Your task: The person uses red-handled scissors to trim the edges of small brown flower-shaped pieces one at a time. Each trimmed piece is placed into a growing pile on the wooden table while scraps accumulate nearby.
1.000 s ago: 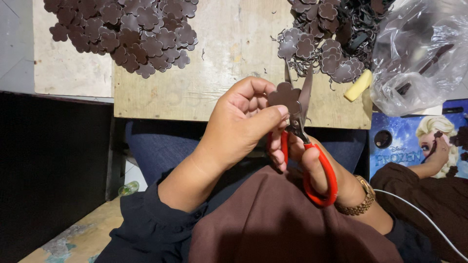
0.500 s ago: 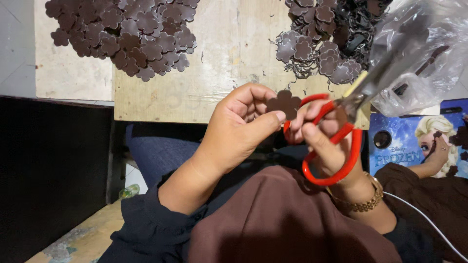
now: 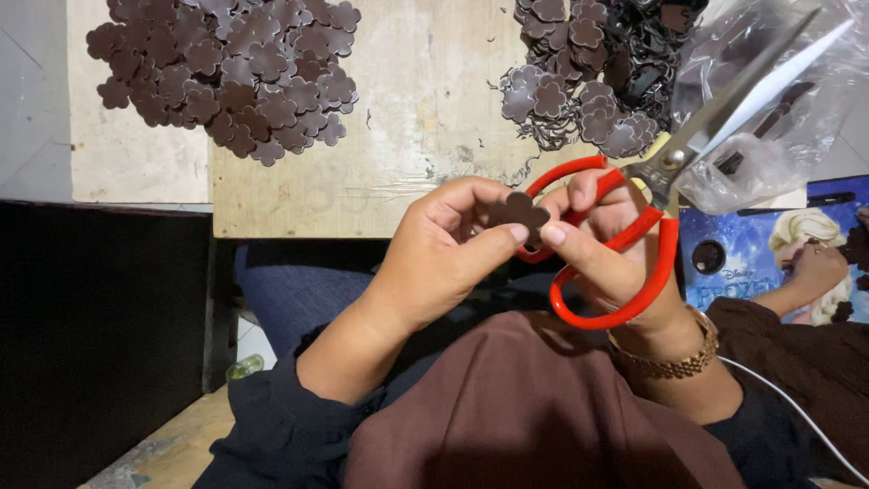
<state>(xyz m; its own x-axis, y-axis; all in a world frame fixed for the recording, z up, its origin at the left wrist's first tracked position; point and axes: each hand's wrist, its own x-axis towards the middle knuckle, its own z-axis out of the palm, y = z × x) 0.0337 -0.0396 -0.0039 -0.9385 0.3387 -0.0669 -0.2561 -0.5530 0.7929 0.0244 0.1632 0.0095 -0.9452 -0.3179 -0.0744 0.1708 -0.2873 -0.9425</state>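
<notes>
Since before, our scissors [image 3: 670, 172] have swung up toward the upper right. Our left hand [image 3: 444, 258] pinches a brown flower piece [image 3: 518, 213]; our right hand [image 3: 606, 244] grips the red handles.

Two bare hands, left hand [image 3: 434, 258] and right hand [image 3: 615, 254], dark navy sleeves [image 3: 272, 426] pushed up the forearms, gold chain bracelet [image 3: 665, 358] on the right wrist, brown garment [image 3: 534, 417] below the bracelet, thin white cable [image 3: 787, 407] beside it

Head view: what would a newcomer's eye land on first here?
First the red-handled scissors in the right hand at centre, blades pointing up to the right. Beside them the left hand pinches a small brown flower-shaped piece. On the wooden board above lie a heap of trimmed brown flower pieces at upper left and an untrimmed pile at upper right.
</notes>
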